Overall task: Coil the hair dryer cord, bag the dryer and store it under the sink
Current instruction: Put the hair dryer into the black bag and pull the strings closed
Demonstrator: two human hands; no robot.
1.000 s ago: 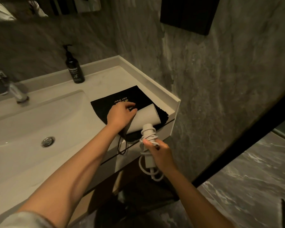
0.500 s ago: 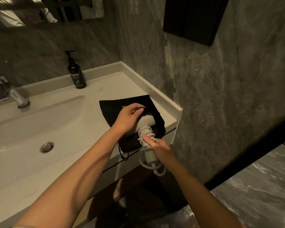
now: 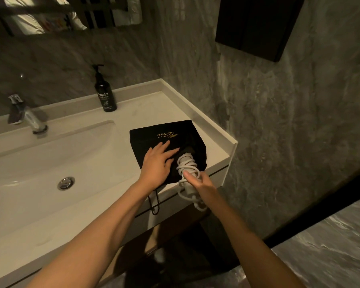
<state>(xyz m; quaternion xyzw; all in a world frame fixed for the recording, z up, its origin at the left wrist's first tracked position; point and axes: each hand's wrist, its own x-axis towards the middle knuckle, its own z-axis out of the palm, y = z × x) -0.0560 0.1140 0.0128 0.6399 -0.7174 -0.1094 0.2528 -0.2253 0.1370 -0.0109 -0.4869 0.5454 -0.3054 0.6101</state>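
A black drawstring bag (image 3: 154, 136) with gold "Hair Dryer" lettering lies on the white counter at the sink's right end. The white hair dryer's barrel is hidden inside the bag; only its handle (image 3: 187, 163), wrapped in the coiled white cord, sticks out of the bag's mouth over the counter's front edge. My left hand (image 3: 158, 163) lies flat on the bag, fingers spread. My right hand (image 3: 200, 185) grips the lower end of the cord-wrapped handle. The bag's black drawstring (image 3: 155, 204) hangs down over the counter front.
The white sink basin (image 3: 50, 163) with a drain is to the left, a chrome tap (image 3: 27, 117) behind it. A dark pump bottle (image 3: 105, 94) stands at the back. A marble wall closes the right side. A dark open space lies under the counter.
The dryer's barrel has slid into the bag and out of sight. My left hand moved from the bag's mouth to lying flat on top. My right hand pushed the handle forward.
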